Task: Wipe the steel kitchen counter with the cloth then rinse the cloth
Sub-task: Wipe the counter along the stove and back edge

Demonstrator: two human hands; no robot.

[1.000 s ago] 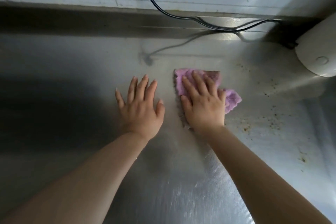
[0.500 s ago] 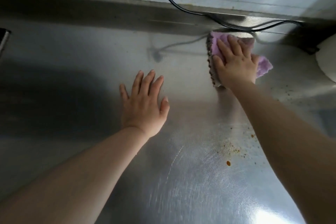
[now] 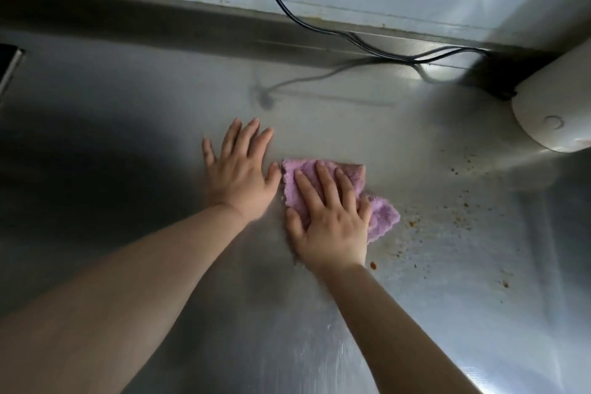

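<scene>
One pink fleecy cloth, bunched, lying flat on the steel tabletop near the middle of my view. My right hand lies palm down on top of it, fingers spread and pressing; the grip is not curled around the cloth, it pins it flat. Cloth edges show beyond the fingertips and to the right of the hand. My left hand rests just beside the cloth on its left, palm flat on bare steel, fingers apart, holding nothing; its thumb sits very close to the cloth's edge. Scattered brown crumbs and stains mark the tabletop to the right of the cloth. A black cable runs down the back wall and along the rear ledge. A white rounded appliance stands at far right.
</scene>
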